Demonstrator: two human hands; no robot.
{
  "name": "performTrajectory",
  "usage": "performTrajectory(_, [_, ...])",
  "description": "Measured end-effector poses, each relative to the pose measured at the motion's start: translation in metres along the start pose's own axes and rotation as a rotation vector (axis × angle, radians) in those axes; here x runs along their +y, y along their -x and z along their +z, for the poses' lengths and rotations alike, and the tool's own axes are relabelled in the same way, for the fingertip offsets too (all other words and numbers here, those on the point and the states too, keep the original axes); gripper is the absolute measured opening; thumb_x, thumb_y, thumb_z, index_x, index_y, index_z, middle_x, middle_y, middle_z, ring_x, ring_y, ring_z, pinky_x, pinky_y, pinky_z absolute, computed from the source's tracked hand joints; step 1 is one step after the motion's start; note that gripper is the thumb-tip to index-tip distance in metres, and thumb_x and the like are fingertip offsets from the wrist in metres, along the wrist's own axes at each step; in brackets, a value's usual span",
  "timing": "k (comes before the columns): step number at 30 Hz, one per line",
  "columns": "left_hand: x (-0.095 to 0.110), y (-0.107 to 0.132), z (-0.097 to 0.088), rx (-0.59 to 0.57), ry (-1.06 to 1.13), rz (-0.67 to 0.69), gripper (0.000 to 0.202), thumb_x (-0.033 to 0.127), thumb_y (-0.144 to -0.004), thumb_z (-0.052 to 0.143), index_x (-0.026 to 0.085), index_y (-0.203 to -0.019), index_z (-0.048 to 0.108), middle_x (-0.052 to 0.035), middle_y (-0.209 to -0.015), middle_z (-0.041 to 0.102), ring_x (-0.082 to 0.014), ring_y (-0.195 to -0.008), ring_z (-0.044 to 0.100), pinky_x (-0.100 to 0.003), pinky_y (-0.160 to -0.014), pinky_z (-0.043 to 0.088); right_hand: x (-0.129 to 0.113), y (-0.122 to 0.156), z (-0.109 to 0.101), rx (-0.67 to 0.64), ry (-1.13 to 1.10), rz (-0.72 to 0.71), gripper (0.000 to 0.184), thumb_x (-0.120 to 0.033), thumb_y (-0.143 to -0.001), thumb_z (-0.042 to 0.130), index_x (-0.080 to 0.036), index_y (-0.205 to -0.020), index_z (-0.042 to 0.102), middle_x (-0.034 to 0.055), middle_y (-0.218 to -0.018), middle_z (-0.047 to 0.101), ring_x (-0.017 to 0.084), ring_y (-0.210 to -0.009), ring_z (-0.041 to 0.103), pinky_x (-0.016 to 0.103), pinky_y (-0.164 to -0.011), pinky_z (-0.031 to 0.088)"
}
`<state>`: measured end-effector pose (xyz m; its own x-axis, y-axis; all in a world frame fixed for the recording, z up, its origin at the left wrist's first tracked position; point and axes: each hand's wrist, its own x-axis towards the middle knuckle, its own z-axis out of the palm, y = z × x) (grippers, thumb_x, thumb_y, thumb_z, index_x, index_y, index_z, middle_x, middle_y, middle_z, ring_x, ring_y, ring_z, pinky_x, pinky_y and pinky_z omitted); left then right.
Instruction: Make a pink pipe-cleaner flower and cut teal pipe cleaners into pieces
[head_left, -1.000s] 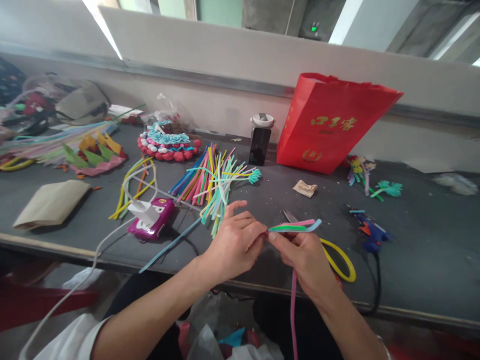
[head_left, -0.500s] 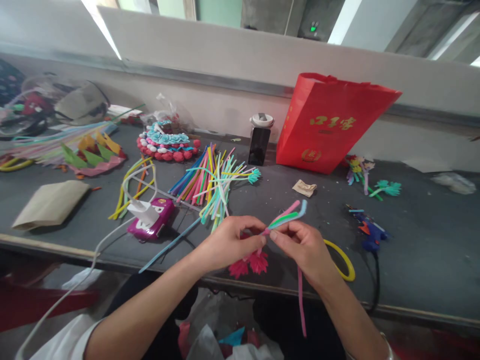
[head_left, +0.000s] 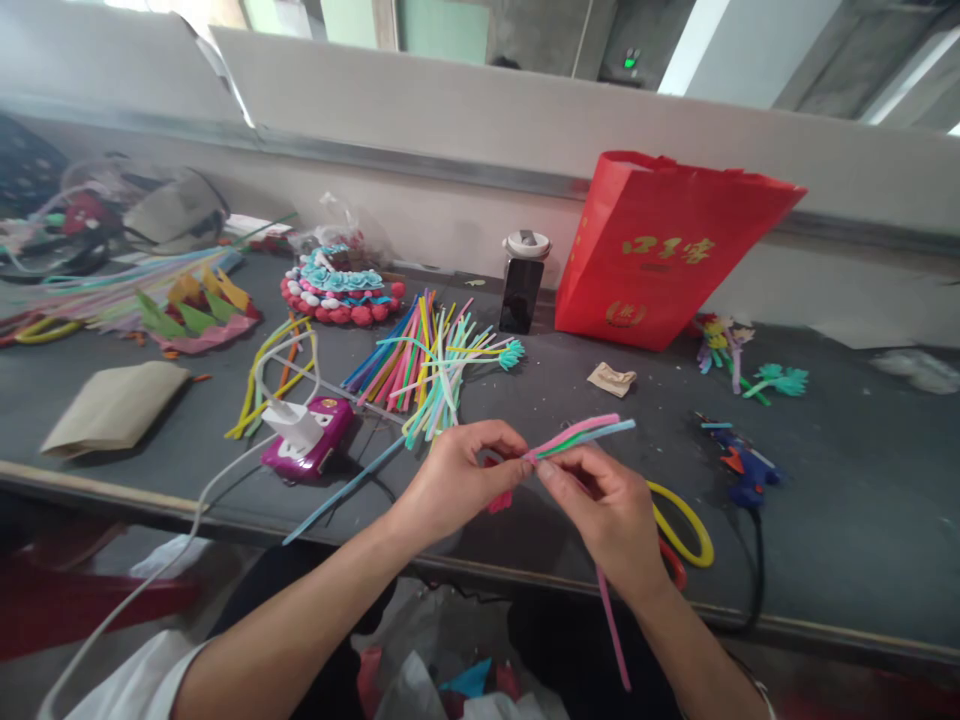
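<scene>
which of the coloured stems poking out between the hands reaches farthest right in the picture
The light blue stem: its tip lies farther right than the tips of the pink stem and green stem beside it.

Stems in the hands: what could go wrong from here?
1. The stems are pinched near one end between the fingertips of the left hand and right hand; a loosened grip might let them slip or fan out.
2. The pink strand dangles past the front edge of the table and could snag.
3. The scissors lie close by the right wrist, so a sweep might knock them.
</scene>
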<state>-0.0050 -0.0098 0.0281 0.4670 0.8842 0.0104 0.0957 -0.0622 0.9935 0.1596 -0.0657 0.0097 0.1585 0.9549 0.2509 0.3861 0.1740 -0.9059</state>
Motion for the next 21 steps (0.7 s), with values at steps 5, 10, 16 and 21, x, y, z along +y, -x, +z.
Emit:
performTrajectory(5, [-0.003,0.002,0.008,0.108,-0.319,0.231,0.008,0.016,-0.078,0.062,0.018,-0.072,0.065,0.0016,-0.059,0.062,-0.0124,-0.057,0.057,-0.027,-0.064,0.043,0.006,-0.001,0.005,-0.063,-0.339,0.293,0.024,-0.038,-0.078,0.072,-0.016,-0.071,0.064,-0.007,-0.054,0.038,0.007,-0.047,0.028,0.022,-0.043,0.024])
performTrajectory(10, [-0.01,0.002,0.009,0.17,-0.579,0.427,0.013,0.01,-0.076,0.059,0.021,-0.072,0.063,0.002,-0.065,0.067,-0.0146,-0.069,0.059,-0.034,-0.082,0.037,0.002,-0.004,0.009,-0.106,-0.54,0.457,0.028,-0.037,-0.069,0.077,-0.017,-0.067,0.056,-0.0105,-0.053,0.028,0.004,-0.045,0.017,0.021,-0.04,0.012])
performTrajectory(16, [-0.006,0.002,0.008,0.085,-0.427,0.263,0.007,0.013,-0.077,0.063,0.018,-0.074,0.066,0.002,-0.063,0.063,-0.0122,-0.063,0.056,-0.026,-0.066,0.04,0.006,-0.007,0.006,-0.116,-0.455,0.434,0.028,-0.039,-0.07,0.075,-0.015,-0.073,0.062,-0.0095,-0.053,0.033,0.005,-0.045,0.021,0.02,-0.041,0.014])
performTrajectory(21, [-0.001,0.002,0.005,-0.046,-0.222,0.085,0.01,0.024,-0.08,0.062,0.015,-0.081,0.067,-0.0003,-0.07,0.062,-0.0103,-0.059,0.053,-0.021,-0.054,0.039,0.01,-0.01,-0.006,-0.182,-0.31,0.357,0.028,-0.041,-0.073,0.074,-0.014,-0.072,0.065,-0.0072,-0.054,0.039,0.006,-0.048,0.025,0.021,-0.043,0.018])
